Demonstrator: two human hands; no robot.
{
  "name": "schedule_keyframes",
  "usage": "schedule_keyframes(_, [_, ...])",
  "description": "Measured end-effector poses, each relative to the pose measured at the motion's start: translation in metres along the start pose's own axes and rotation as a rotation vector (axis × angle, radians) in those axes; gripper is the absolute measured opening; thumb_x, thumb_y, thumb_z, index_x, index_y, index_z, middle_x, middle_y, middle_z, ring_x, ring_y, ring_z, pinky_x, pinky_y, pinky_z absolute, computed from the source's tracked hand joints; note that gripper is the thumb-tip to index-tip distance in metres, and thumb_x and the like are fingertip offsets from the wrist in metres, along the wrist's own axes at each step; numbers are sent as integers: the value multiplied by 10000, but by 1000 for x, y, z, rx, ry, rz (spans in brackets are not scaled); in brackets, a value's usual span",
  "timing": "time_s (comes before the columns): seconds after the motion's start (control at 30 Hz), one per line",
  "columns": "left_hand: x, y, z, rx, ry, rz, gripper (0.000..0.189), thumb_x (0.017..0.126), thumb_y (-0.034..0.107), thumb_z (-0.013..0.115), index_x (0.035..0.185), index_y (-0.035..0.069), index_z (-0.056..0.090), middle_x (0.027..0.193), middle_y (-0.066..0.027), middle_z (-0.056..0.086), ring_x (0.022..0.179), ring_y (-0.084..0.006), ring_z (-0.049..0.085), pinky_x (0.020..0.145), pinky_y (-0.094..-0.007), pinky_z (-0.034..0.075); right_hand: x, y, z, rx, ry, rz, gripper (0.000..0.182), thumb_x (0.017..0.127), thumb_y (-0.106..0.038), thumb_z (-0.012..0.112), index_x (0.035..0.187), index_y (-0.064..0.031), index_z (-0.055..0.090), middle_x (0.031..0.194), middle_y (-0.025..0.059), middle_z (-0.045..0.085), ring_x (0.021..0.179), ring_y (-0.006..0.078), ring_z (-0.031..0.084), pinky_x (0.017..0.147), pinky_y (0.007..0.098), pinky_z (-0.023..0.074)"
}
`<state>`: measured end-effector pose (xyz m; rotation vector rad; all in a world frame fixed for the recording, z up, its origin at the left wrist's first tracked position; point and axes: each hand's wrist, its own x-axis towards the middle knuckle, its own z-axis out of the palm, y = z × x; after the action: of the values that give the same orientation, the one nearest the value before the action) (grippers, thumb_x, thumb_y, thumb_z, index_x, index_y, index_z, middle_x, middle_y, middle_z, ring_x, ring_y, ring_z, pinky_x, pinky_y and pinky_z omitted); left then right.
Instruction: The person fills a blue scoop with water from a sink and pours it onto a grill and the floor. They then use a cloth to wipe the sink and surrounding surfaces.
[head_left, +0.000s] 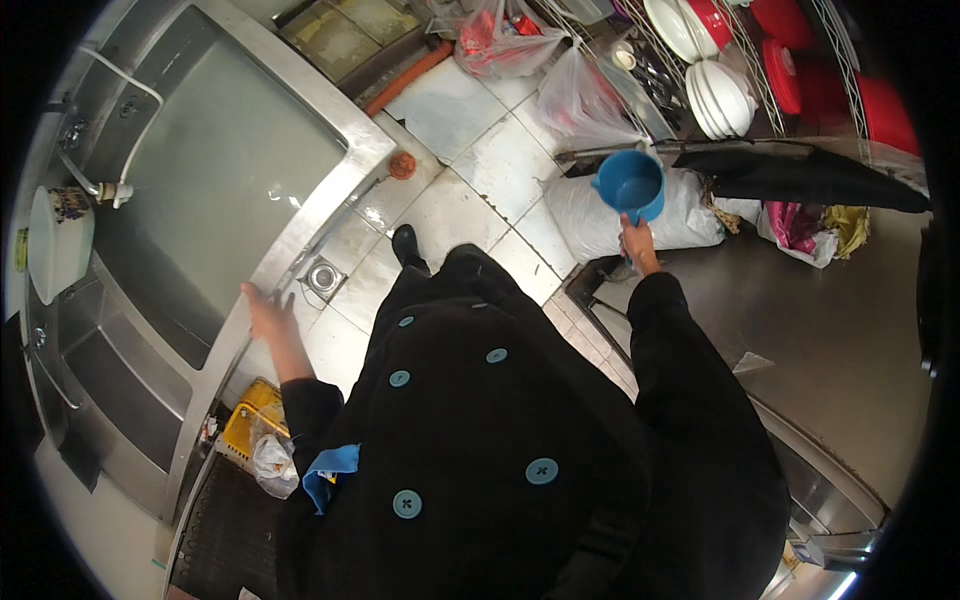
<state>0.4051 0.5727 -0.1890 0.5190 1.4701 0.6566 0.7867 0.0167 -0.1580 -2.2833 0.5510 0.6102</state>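
My right hand (639, 246) grips the handle of a blue plastic dipper (630, 182), held out over a stuffed white sack (682, 225). The dipper's open mouth faces up towards me; whether it holds water I cannot tell. On the other side, my left hand (271, 311) is slightly blurred at the front rim of a stainless steel sink (300, 217). Its fingers are spread and hold nothing; whether they touch the rim is unclear. Cloudy water (217, 165) fills the large basin, with a white hose (154, 135) hanging above it.
White bowls (718, 97) and red containers (784, 75) sit on a wire rack at the upper right. Below it stands a steel table (817, 315). Knotted plastic bags (577, 97), a floor drain (325, 277) and a yellow crate (251, 420) are around the tiled floor (450, 202).
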Motion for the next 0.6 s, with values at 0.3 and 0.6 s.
schedule_keyframes(0.3, [-1,3,-1,-6,-44,9,771,914,510,548,1468,65,247,1523,-138,214,1339,-418,321,1062,-646,255,-40,96,72,-93,-300,290,385,935,-400,533,868,-21,524,576,50,520,409,166,472,378,332,297])
schedule_keyframes(0.6, [-2,1,-11,22,-126,-40,804,906,579,513,1481,91,234,1538,-103,229,1378,-355,272,1066,-568,271,-30,15,104,0,-273,108,391,943,-399,535,933,-10,497,579,39,502,418,141,459,373,307,326])
